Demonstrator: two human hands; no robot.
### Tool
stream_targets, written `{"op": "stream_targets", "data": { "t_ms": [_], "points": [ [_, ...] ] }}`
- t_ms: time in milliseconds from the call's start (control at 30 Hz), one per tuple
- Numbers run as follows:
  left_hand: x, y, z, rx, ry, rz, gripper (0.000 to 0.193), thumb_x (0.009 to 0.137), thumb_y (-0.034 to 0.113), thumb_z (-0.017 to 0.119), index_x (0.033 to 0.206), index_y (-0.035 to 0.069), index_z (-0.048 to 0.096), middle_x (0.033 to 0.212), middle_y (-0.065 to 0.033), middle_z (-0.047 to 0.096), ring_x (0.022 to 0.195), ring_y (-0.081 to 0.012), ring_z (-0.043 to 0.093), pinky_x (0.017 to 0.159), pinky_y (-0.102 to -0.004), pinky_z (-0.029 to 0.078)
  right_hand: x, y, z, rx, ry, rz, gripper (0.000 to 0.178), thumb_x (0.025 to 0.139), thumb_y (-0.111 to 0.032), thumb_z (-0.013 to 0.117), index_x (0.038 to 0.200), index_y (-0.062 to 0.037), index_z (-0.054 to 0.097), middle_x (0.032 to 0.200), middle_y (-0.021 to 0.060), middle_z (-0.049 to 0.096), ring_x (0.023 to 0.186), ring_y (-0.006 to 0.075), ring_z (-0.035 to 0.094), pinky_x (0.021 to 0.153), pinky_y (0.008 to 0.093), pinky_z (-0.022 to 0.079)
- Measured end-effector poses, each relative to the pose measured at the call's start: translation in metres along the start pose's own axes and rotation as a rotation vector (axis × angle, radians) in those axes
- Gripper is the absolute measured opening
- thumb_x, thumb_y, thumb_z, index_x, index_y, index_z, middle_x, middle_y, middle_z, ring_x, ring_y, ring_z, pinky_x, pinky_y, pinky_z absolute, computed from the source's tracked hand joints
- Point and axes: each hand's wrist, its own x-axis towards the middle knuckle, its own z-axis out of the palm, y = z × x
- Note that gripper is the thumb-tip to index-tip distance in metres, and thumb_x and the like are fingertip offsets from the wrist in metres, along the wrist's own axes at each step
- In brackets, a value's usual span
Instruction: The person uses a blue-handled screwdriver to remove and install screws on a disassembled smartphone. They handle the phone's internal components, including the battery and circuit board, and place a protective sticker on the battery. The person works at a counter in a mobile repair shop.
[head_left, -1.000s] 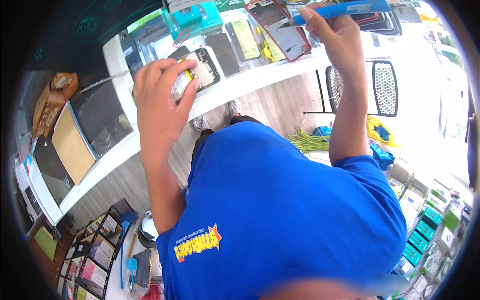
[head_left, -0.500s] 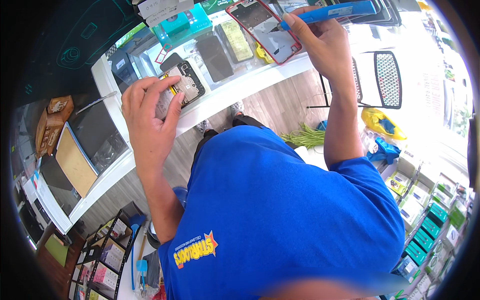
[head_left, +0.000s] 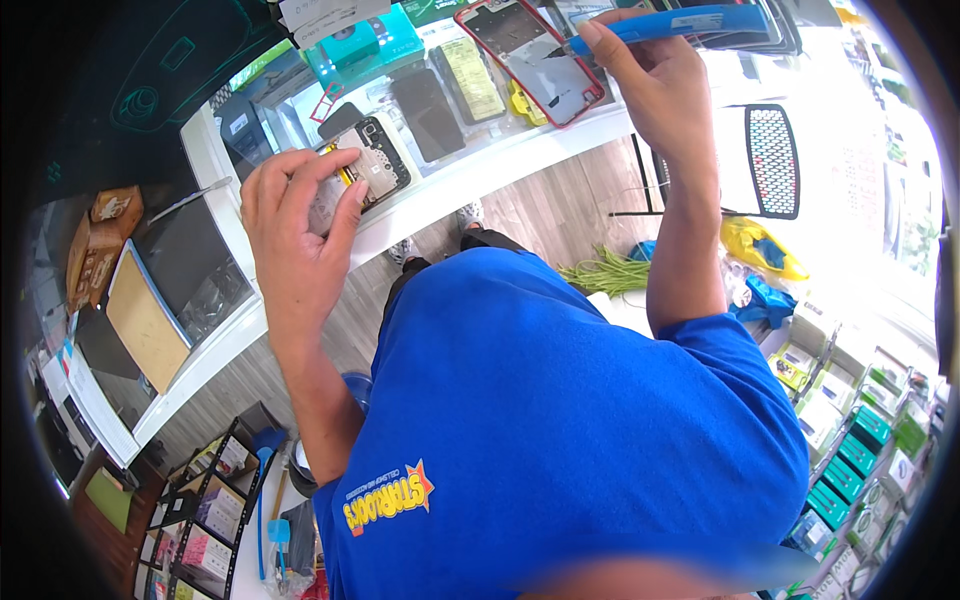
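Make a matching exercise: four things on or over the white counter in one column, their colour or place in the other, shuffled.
1. left hand
2. right hand
3. box
4. phone frame

a. red-edged, lying on the counter
b. teal
c. holding a blue flat tool
d. fingers on an opened phone

Pairs: 1-d, 2-c, 3-b, 4-a

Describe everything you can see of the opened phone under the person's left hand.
The opened phone lies flat on the white counter, back cover off. Its black frame surrounds grey metal shielding and a yellowish part near its left end; finer parts are too small to tell. The left hand covers its near end, fingertips pressing on it. A dark phone lies beside it, apart.
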Motion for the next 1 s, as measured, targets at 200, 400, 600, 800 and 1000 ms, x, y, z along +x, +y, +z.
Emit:
{"op": "stream_targets", "data": {
  "t_ms": [200, 400, 600, 800, 1000],
  "points": [
    [0.000, -0.004, -0.002, 0.005, -0.001, 0.036, 0.028, 0.093, 0.020, 0.083, 0.120, 0.017, 0.081, 0.122, -0.0064, 0.065, 0.125, -0.0299, 0.057, 0.113, -0.0418, 0.042, -0.012, -0.010, 0.018, 0.241, -0.077, -0.143, 0.033, 0.103, -0.031, 0.081, 0.108, 0.0004, 0.075, 0.088, 0.0013, 0.072, 0.078, 0.0086, 0.062, 0.070, 0.0266, 0.050],
    [-0.002, -0.009, 0.002, -0.015, 0.057, 0.087, 0.025, 0.093, 0.024, 0.082, 0.118, 0.019, 0.081, 0.118, -0.0031, 0.069, 0.124, -0.0291, 0.058, 0.107, -0.0441, 0.044, -0.019, -0.014, 0.062, 0.325, -0.266, -0.239, 0.032, 0.103, -0.030, 0.081, 0.110, 0.0005, 0.074, 0.094, 0.0029, 0.073, 0.088, 0.0102, 0.064, 0.077, 0.0280, 0.051],
    [-0.002, -0.011, 0.004, -0.012, 0.099, 0.106, 0.026, 0.092, 0.024, 0.083, 0.117, 0.019, 0.081, 0.119, -0.0025, 0.069, 0.124, -0.0290, 0.058, 0.107, -0.0436, 0.045, -0.022, -0.030, 0.074, 0.243, -0.311, -0.276, 0.033, 0.103, -0.031, 0.082, 0.108, -0.0001, 0.073, 0.094, 0.0033, 0.073, 0.088, 0.0103, 0.065, 0.078, 0.0281, 0.051],
    [-0.002, -0.013, 0.004, -0.020, 0.093, 0.109, 0.027, 0.091, 0.025, 0.085, 0.118, 0.019, 0.081, 0.119, -0.0031, 0.070, 0.124, -0.0297, 0.058, 0.106, -0.0445, 0.045, -0.022, -0.035, 0.081, 0.289, -0.297, -0.234, 0.033, 0.103, -0.031, 0.082, 0.107, -0.0004, 0.073, 0.093, 0.0035, 0.073, 0.088, 0.0107, 0.065, 0.078, 0.0278, 0.052],
    [-0.001, -0.012, 0.003, -0.024, 0.087, 0.110, 0.029, 0.091, 0.025, 0.085, 0.119, 0.019, 0.081, 0.119, -0.0036, 0.070, 0.124, -0.0304, 0.059, 0.107, -0.0443, 0.045, -0.020, -0.033, 0.085, 0.262, -0.316, -0.170, 0.031, 0.103, -0.030, 0.081, 0.107, -0.0005, 0.073, 0.093, 0.0033, 0.072, 0.086, 0.0101, 0.065, 0.077, 0.0268, 0.051]
  ]
}}
